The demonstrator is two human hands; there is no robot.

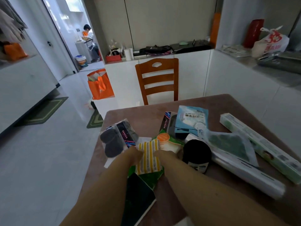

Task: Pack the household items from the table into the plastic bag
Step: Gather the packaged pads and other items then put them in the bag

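Both my hands meet on a yellow-and-grey striped sponge pack in green wrapping at the table's near middle. My left hand grips its left edge, my right hand its right edge. Left of it lies a clear pack of dark round pads. Behind it lie an orange-and-green packet, a second dark pack and a blue disposable-glove packet. A black roll stands right of my right hand. A green scouring pad in a clear bag and two long wrap boxes lie further right.
The brown table ends close on the left, with tiled floor beyond. A wooden chair stands at the far side. An orange tote bag sits on a low white ledge. A dark flat packet overhangs the near edge.
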